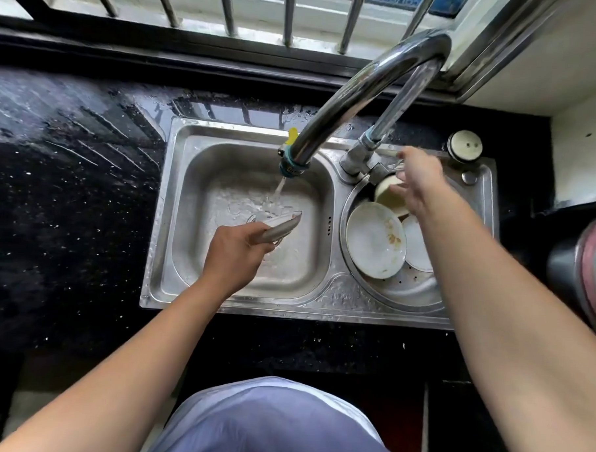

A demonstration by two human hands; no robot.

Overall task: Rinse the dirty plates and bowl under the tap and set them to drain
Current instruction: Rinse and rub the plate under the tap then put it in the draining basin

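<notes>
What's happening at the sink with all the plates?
Someone is rinsing dishes. The left hand holds a plate tilted under the running tap in the square basin. The right hand reaches toward the foot of the tap. Two dirty plates and a bowl wait in the round basin.

A black speckled counter (69, 198) is seen wet, with daylight reflected in streaks on it. Behind it a window (197, 1) is fitted with upright metal bars (228, 9) above a dark sill (160, 62). A white wall (583, 153) is met at the right, beside the window.
</notes>
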